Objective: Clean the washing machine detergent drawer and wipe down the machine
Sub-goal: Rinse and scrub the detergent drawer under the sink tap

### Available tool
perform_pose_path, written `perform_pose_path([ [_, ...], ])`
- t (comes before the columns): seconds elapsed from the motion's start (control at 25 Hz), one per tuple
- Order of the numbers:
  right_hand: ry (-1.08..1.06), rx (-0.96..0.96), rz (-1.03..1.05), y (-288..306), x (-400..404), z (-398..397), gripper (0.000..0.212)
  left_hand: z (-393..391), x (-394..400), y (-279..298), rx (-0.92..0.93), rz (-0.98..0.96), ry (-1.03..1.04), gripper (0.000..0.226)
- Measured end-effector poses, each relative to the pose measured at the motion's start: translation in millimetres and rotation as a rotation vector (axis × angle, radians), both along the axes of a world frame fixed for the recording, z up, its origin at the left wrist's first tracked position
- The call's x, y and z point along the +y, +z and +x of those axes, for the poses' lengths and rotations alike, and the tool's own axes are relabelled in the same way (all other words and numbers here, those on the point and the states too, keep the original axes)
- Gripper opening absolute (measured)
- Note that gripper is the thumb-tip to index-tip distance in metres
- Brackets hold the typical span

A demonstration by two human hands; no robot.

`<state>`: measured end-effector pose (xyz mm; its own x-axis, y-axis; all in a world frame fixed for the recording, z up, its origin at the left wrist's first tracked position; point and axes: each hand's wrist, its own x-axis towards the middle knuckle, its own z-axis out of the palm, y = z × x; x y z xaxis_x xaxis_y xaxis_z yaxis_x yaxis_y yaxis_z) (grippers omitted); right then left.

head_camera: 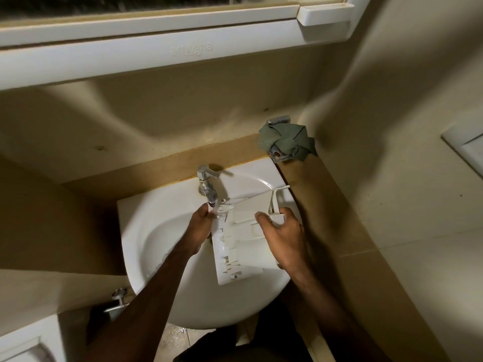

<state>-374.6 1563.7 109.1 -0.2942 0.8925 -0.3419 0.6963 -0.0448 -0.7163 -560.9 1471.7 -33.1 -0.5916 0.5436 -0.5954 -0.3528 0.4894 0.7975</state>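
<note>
Both hands hold the white plastic detergent drawer over the white ceramic sink.
Right hand grips its right side, left hand its far-left edge under the chrome tap; a crumpled green cloth lies on the tan ledge at far right.

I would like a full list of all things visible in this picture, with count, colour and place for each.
detergent drawer: one, white, held over the sink under the faucet
sink: one, white, set against the beige wall
faucet: one, chrome, at the sink's back rim
cloth: one, green, crumpled on the ledge right of the sink, over a metal fitting
ledge: one, tan, behind and to the right of the sink
valve: one, metal, on the wall below the sink's left side
cabinet: one, white, on the wall above the sink
left hand: one, grips the drawer's left edge near the spout
right hand: one, holds the drawer's right side
</note>
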Motion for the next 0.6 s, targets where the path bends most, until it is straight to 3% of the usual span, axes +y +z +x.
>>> perform_pose_path([
  [0.16, 0.008, -0.012, 0.036, -2, -12, -1, 0.076, 9, -6, -11, 0.121, 0.039, 0.130, 0.037],
  [0.28, 0.010, -0.003, 0.062, -5, -18, -1, 0.067, 17, -5, -7, 0.147, 0.071, 0.256, 0.048],
  [0.48, -0.037, 0.035, 0.070, -8, -16, 2, 0.063, 12, -15, 7, -0.177, 0.064, 0.175, 0.023],
  [0.6, -0.057, 0.064, 0.070, -10, -14, 5, 0.063, 21, -31, 6, -0.267, 0.145, 0.098, 0.029],
])
